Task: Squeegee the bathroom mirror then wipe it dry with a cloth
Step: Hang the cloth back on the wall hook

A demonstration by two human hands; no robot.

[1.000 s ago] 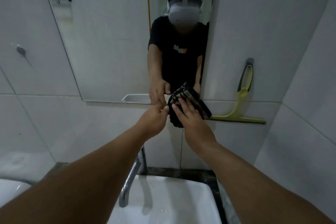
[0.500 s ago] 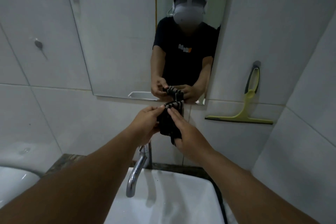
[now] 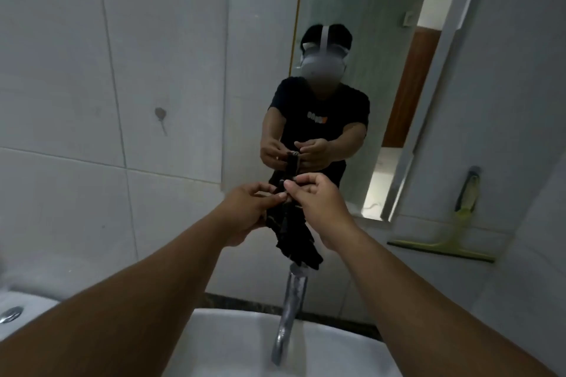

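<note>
Cloth (image 3: 294,236) hangs pinched at its top by left hand (image 3: 248,211) and right hand (image 3: 321,208), arms outstretched.

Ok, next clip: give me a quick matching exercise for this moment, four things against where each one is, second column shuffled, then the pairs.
Things:
1. cloth
2. squeegee
3. faucet
4. mirror

Places:
A. hanging on the tiled wall, right of the mirror's lower corner
B. pinched between the left hand and right hand, drooping down
C. on the wall ahead, showing the person's reflection
D. rising behind the white sink, below the cloth

Pairs: 1-B, 2-A, 3-D, 4-C
</note>
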